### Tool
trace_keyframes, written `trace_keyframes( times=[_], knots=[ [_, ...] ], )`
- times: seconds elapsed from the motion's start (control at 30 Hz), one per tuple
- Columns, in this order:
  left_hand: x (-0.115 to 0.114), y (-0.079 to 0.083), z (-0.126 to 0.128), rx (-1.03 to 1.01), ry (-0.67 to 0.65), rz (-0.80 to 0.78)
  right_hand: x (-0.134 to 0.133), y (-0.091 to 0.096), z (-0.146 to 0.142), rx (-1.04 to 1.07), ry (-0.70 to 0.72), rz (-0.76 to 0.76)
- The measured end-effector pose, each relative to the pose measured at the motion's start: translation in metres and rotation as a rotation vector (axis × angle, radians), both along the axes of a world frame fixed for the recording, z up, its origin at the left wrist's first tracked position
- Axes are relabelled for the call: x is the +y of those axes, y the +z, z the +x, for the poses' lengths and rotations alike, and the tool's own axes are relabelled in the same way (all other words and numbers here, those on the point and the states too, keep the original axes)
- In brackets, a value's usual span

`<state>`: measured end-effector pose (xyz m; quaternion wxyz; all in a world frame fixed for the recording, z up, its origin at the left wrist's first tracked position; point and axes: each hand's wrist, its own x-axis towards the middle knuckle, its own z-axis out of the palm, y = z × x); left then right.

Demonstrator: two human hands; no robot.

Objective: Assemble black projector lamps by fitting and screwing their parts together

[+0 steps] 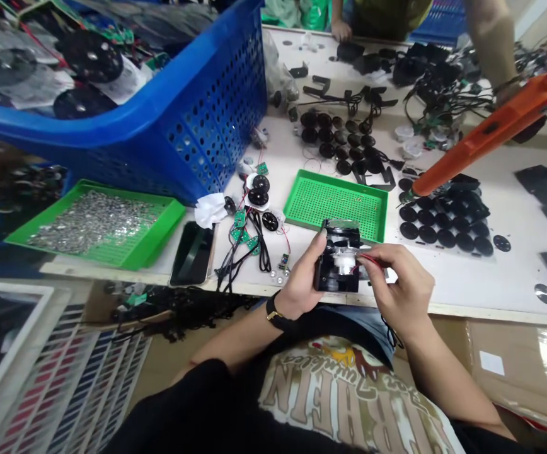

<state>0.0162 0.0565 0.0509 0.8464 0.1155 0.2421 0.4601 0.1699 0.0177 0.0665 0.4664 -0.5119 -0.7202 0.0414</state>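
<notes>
My left hand [302, 277] grips a black plastic housing [338, 284] from its left side, above the table's front edge. A white round part [345, 260] sits inside the housing. At its right side, my right hand [399, 277] pinches thin red wires [370, 258] between thumb and forefinger. Just behind the housing lies a shallow green tray [297, 205] with a perforated bottom. Left of my hands are black cables [259, 243], green circuit boards [240, 219] and black discs [270, 221].
A large blue basket [160, 126] full of parts stands at the left, beside a green tray of small metal pieces [98, 217]. A phone [193, 252] lies near the edge. An orange electric screwdriver [486, 135] hangs over rows of black discs [443, 221]. Another person's arm [491, 44] reaches in.
</notes>
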Motion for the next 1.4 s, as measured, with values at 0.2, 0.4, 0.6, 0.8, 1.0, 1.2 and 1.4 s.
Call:
trace_keyframes(
  times=[0.2,0.4,0.6,0.8,1.0,1.2,1.4],
  knots=[
    [-0.002,-0.002,0.002,0.004,-0.004,-0.069,0.008,-0.001,0.001,-0.018,0.043,-0.075],
    [0.000,0.000,0.000,0.016,0.011,-0.182,0.014,0.004,0.002,-0.036,0.084,-0.192],
    [0.001,0.002,-0.001,0.058,0.022,-0.208,0.018,0.006,0.001,-0.052,0.067,-0.273],
    [0.001,-0.001,-0.002,0.066,0.008,-0.182,0.024,0.007,0.000,-0.075,0.065,-0.310],
    [0.004,-0.001,-0.004,0.106,0.030,-0.164,0.034,0.007,0.000,-0.074,0.095,-0.389],
    [0.007,0.002,-0.004,0.138,0.032,-0.190,0.038,0.006,-0.002,-0.089,0.102,-0.413],
    [0.010,0.004,-0.003,0.123,0.026,-0.232,0.039,0.007,-0.002,-0.132,0.096,-0.423]
  ],
)
